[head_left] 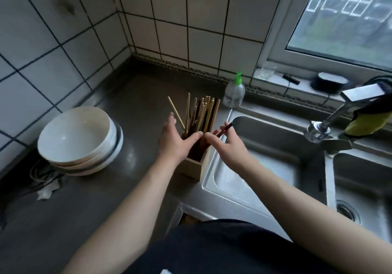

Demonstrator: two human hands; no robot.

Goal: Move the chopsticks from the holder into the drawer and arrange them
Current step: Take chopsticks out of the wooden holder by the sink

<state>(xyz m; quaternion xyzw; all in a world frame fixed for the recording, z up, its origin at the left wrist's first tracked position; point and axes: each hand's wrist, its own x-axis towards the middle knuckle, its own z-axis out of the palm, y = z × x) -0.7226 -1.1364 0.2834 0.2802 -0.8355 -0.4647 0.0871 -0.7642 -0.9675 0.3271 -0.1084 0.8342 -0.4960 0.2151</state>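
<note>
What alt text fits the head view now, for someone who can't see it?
A right hand holds one dark chopstick and a left hand spreads open at a wooden holder full of chopsticks, on a grey counter beside a steel sink. Stacked white bowls sit to the left.

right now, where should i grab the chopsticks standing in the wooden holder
Probably the bare upper shafts of the chopsticks, where they stand clear of the rim of the wooden holder. Come from above on the left with the left hand: the tops fan out free there, and the right hand pinches a dark chopstick.
</note>
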